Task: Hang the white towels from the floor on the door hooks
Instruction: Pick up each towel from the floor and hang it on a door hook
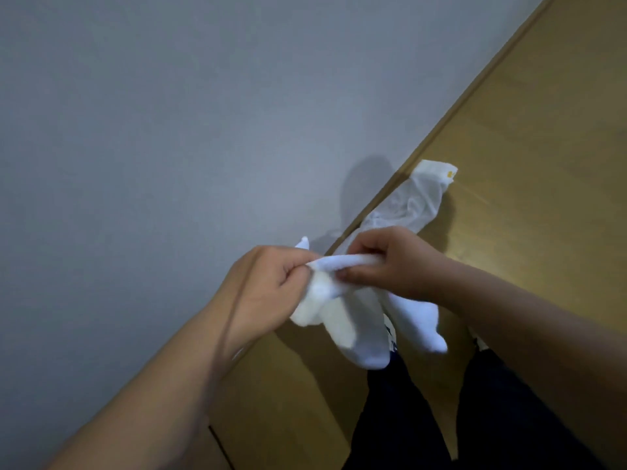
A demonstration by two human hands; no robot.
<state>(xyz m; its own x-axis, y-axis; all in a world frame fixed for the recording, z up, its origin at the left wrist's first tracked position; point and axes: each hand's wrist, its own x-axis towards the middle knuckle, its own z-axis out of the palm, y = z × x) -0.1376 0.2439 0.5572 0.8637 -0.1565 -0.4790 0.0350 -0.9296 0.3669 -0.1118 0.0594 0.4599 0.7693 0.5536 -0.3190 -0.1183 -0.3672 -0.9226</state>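
Both of my hands grip one white towel [342,320] in the middle of the view. My left hand [268,286] pinches its upper edge from the left. My right hand [390,262] holds the same edge from the right, fingers curled over it. The cloth hangs in bunched folds below my hands. A second white towel [410,201] with a small yellow tag lies on the wooden floor [529,137] beyond my hands, against the base of the wall. No door hooks are in view.
A grey wall [152,113] fills the left and upper part of the view, meeting the floor along a wooden skirting strip [475,86]. My legs in dark trousers [441,412] stand on the floor at the lower right.
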